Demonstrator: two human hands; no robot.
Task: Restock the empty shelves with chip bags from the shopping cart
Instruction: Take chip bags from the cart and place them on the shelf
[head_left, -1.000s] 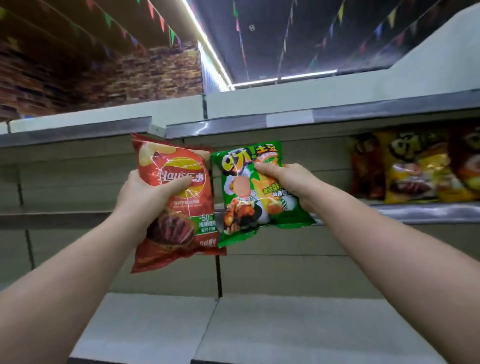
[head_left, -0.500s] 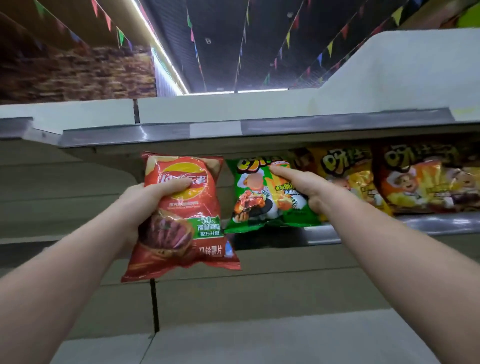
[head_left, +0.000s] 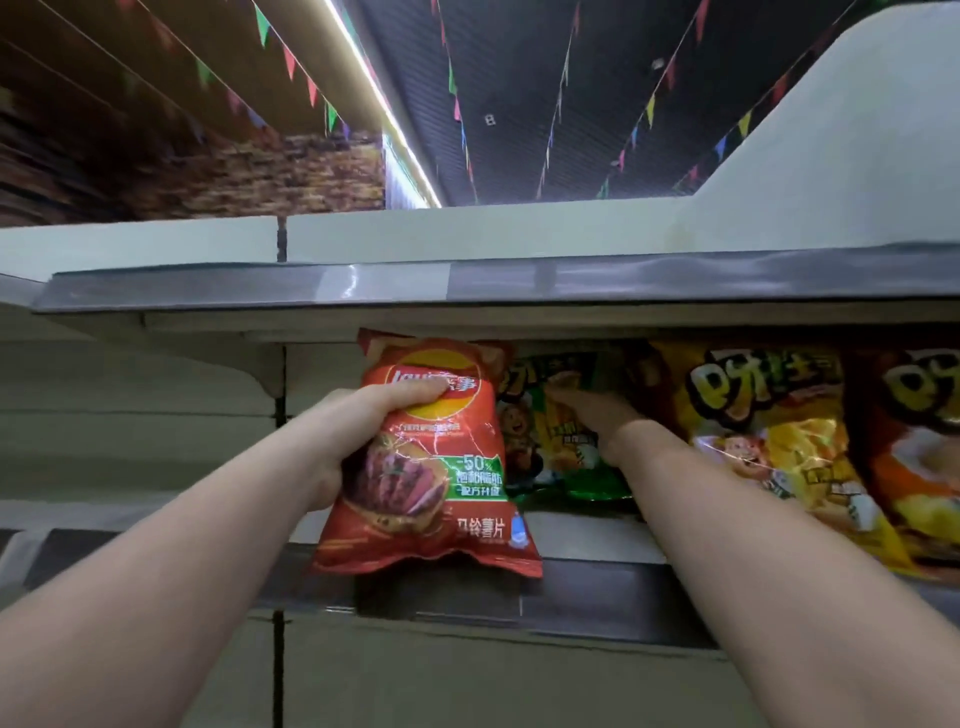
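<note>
Red foil fills your left hand (head_left: 358, 415): your fingers (head_left: 415, 391) curl over the front of the red chip bag (head_left: 431, 462), gripping it upright in front of the shelf (head_left: 597, 535) edge, its bottom hanging below the lip. Your right hand (head_left: 597, 415) rests on the green chip bag (head_left: 540, 447), which stands on the shelf just beside a yellow bag (head_left: 769, 431); how tightly those fingers hold it, you cannot tell.

Red chip bag (head_left: 431, 457): "Lay's" logo with Chinese characters; green panel reads "-50%"; "马铃薯片" near bottom. Yellow bag (head_left: 769, 431): large stylised Chinese lettering, first character "呀". Green bag (head_left: 550, 447): print unreadable.
</note>
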